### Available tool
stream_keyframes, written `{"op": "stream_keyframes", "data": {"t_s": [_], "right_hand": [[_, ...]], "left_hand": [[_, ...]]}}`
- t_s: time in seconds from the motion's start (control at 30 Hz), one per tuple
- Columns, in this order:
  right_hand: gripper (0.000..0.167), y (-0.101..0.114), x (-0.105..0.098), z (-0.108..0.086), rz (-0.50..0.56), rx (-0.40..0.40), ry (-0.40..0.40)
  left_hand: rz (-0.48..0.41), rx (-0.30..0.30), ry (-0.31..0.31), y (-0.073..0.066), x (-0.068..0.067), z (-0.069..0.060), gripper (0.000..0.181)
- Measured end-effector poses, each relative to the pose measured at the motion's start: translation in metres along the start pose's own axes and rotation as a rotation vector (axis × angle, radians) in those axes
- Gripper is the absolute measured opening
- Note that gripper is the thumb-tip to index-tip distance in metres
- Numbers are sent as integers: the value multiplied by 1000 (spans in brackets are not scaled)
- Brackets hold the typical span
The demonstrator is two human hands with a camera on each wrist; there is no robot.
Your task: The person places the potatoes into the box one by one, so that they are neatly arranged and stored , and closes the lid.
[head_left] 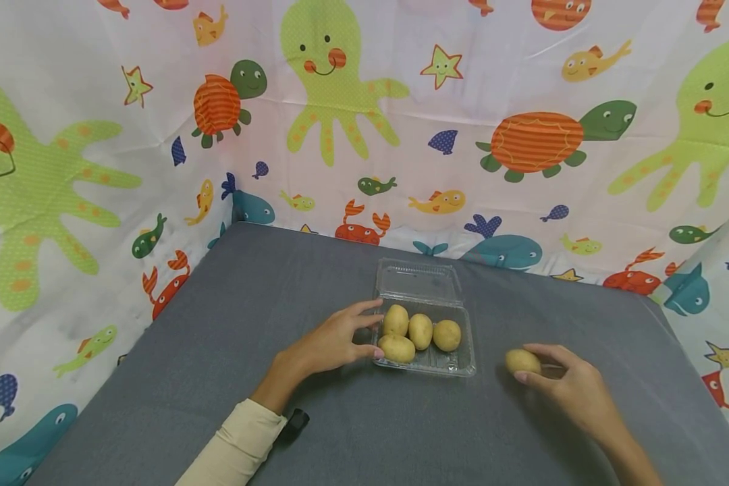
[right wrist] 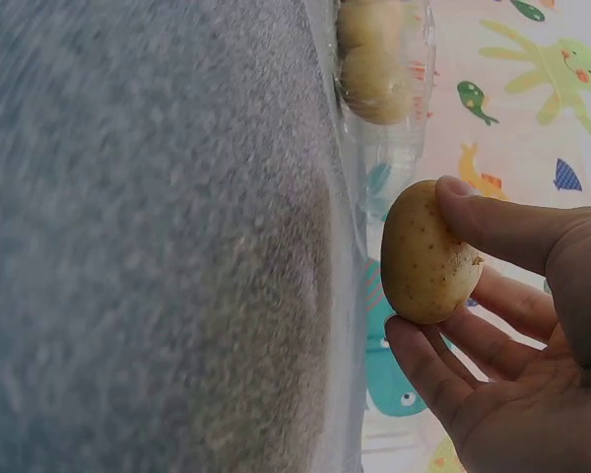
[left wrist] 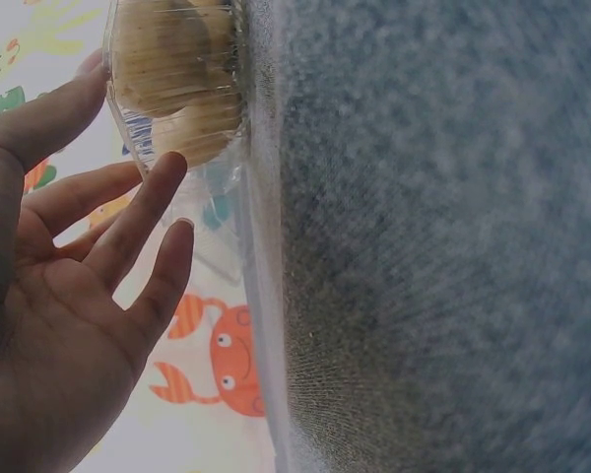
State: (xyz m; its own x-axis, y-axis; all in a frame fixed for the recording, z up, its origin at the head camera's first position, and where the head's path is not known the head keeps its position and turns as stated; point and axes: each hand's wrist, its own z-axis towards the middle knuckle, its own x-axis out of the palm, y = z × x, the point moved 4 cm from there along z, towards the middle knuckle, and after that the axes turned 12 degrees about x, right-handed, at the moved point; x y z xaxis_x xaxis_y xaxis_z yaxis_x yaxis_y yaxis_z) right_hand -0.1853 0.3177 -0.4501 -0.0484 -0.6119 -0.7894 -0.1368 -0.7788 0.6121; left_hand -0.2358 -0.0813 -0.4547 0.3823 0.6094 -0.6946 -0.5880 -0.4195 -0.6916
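Observation:
A clear plastic clamshell container (head_left: 460,361) lies on the grey table with its lid (head_left: 419,281) folded back. Several yellow potatoes (head_left: 420,331) sit in its base, mostly toward the left and middle. My left hand (head_left: 334,341) is at the container's left side, fingers spread and fairly straight; in the left wrist view the fingertips (left wrist: 172,169) are at the plastic wall. To the right of the container, my right hand (head_left: 577,391) holds one potato (right wrist: 426,251) between thumb and fingers. In the right wrist view that potato appears raised off the table.
A grey cloth-covered table (head_left: 340,432) extends around the container. White curtains (head_left: 376,182) printed with sea animals stand along the back and both sides. A dark strap-like object (head_left: 296,422) is at the left wrist, by the beige sleeve (head_left: 243,435).

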Motion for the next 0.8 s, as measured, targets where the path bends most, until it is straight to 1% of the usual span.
{"op": "stream_keyframes", "data": {"t_s": [0.23, 0.4, 0.53, 0.67, 0.8], "right_hand": [[55, 11, 1, -2, 43, -22, -2], [54, 19, 2, -4, 85, -68, -21], [51, 27, 3, -5, 122, -122, -39], [49, 35, 5, -6, 132, -164, -60], [48, 40, 7, -6, 136, -179, -62]], "left_hand": [[-13, -5, 2, 0, 1, -1, 74], [-17, -7, -1, -1, 0, -1, 74], [-21, -2, -4, -1, 0, -1, 74], [-22, 7, -6, 1, 1, 0, 75], [-26, 14, -9, 1, 1, 0, 74]]}}
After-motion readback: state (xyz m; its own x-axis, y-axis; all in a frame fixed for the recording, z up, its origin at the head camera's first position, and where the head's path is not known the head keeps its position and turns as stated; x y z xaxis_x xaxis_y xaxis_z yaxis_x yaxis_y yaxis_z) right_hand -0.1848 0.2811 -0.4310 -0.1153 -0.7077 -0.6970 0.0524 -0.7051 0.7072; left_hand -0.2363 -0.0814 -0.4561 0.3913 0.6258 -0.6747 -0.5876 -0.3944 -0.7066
